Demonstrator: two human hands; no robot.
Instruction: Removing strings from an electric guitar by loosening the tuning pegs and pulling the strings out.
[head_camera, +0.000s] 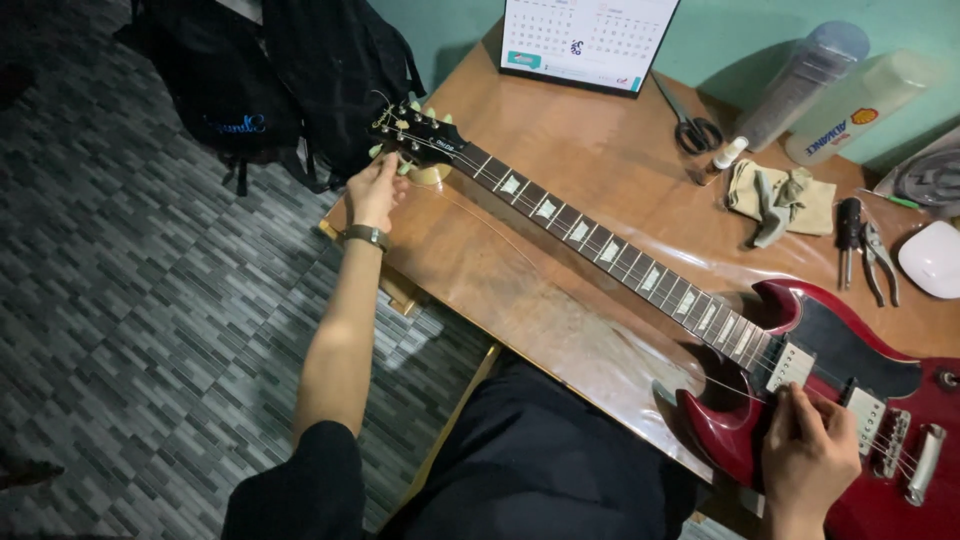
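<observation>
Two hands work a red guitar (850, 390) lying across the table (520, 290): left hand (376, 192) pinches a tuning peg (405, 168), right hand (805, 455) pinches a string (740, 390) over the body. Stringing seems underway; next calls for slow, even peg turns.

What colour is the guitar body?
Dark glossy red, with a black pickguard; the guitar body shows in the head view.

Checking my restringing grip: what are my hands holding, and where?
Left hand grips a tuning peg at the guitar headstock; right hand pinches a string over the pickups.
</observation>
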